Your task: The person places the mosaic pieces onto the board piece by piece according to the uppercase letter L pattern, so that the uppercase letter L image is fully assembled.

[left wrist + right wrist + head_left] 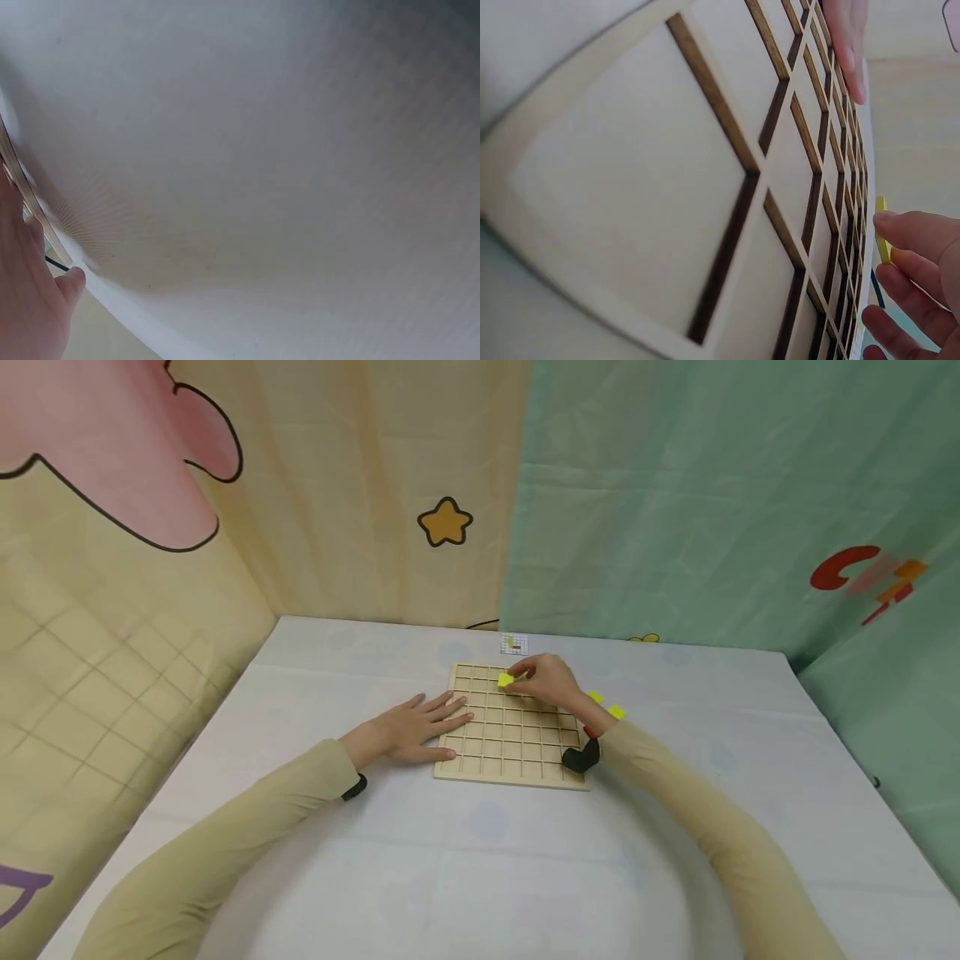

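A wooden grid board (517, 752) with square cells lies on the white table. My right hand (543, 681) pinches a small yellow tile (506, 679) over the board's far row; the tile's edge (880, 238) shows beside my fingertips in the right wrist view, above the grid board (630, 187). My left hand (416, 727) lies flat with straight fingers on the board's left edge. In the left wrist view only part of the left hand (30, 300) shows at the corner, against the white tablecloth (262, 165).
Two more yellow tiles (606, 705) lie on the table just right of the board. A small pattern card (513, 644) sits beyond the board's far edge. Printed curtains enclose the table on the left, back and right.
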A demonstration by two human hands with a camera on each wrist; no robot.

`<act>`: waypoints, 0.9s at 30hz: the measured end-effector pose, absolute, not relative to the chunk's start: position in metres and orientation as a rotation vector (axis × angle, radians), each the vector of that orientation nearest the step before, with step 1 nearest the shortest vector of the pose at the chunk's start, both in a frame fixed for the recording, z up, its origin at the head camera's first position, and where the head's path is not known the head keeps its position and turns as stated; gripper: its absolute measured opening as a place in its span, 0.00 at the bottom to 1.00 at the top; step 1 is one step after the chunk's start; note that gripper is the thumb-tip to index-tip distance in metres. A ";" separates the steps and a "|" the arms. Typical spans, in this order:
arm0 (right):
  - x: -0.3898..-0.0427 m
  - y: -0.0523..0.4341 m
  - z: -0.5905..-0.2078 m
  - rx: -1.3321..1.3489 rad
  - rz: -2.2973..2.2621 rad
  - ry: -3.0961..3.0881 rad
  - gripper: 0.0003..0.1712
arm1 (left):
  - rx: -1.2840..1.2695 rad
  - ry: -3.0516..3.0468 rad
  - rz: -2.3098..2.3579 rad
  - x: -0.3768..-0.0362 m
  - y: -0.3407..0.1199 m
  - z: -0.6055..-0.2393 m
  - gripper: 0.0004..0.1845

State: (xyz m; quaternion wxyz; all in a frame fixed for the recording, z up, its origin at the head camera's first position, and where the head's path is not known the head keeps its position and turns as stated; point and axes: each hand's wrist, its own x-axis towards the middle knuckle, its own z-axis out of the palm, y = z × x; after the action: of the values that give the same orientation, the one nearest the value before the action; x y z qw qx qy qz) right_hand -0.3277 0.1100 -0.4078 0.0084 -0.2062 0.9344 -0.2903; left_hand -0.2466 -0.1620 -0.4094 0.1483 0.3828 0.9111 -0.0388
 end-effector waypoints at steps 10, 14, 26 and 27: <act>-0.331 0.099 -0.410 -0.668 -0.841 2.899 0.20 | 1.083 2.615 -0.125 -0.247 -0.160 -0.408 0.39; -0.332 0.097 -0.410 -0.670 -0.844 2.891 0.20 | 1.079 2.615 -0.130 -0.247 -0.161 -0.408 0.39; -0.334 0.095 -0.412 -0.692 -0.823 2.857 0.19 | 1.071 2.610 -0.148 -0.248 -0.160 -0.409 0.39; -0.334 0.095 -0.413 -0.703 -0.820 2.856 0.18 | 1.068 2.609 -0.150 -0.248 -0.160 -0.408 0.39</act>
State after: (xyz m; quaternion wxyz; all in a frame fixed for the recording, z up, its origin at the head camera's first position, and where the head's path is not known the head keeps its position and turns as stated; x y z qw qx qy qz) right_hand -0.3336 0.0954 -0.4126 0.0441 -0.2301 0.9345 -0.2682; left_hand -0.2479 -0.1598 -0.4083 0.1588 0.3734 0.9125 -0.0525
